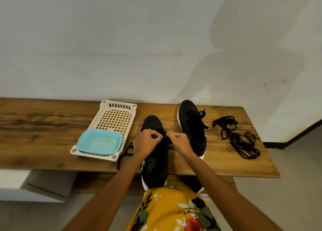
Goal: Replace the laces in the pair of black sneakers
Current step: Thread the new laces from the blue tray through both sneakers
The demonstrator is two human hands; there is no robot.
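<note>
— Right, what's each grip doing?
— Left hand [146, 141] and right hand [179, 141] both pinch the lace [164, 136] over the near sneaker [156, 154], fingers curled tight, low centre of frame.
— Risk?
— Uneven pulling could yank one end out of an eyelet.
— Orientation?
— Long axis runs up the frame, toe toward the wall, heel overhanging the bench [43, 126]. The other sneaker [192, 126] sits right; spare laces [237, 136] farther right.
</note>
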